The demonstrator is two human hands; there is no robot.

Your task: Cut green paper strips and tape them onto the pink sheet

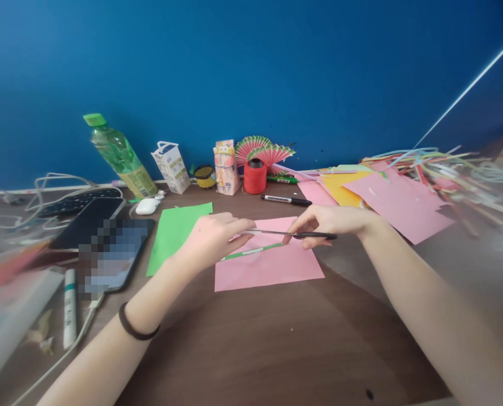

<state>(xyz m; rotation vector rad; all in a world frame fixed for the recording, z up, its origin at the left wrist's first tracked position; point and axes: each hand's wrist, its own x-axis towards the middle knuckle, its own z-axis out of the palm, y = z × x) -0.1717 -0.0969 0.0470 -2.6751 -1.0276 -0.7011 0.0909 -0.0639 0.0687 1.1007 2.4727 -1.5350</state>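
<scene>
Black-handled scissors (314, 235), seen edge-on, lie level between my hands just above a pink sheet of paper (272, 270). My right hand (314, 223) is closed round them near the handle, its fingertips pointing down towards the sheet. At the far end of the thin metal blade, my left hand (213, 237) is closed with its fingers at the tip. Below the blade a narrow green-and-white strip (255, 250) runs across the pink sheet, from under my left hand to my right fingertips. A green sheet of paper (179, 225) is partly behind my left hand.
Behind stand a green bottle (120, 155), a small carton (171, 166), a red thread spool (255, 177) and paper fans (272, 155). A black marker (286, 200) lies nearer. Phones (120, 254) and a white marker (70, 310) are left; coloured papers (399, 203) are right.
</scene>
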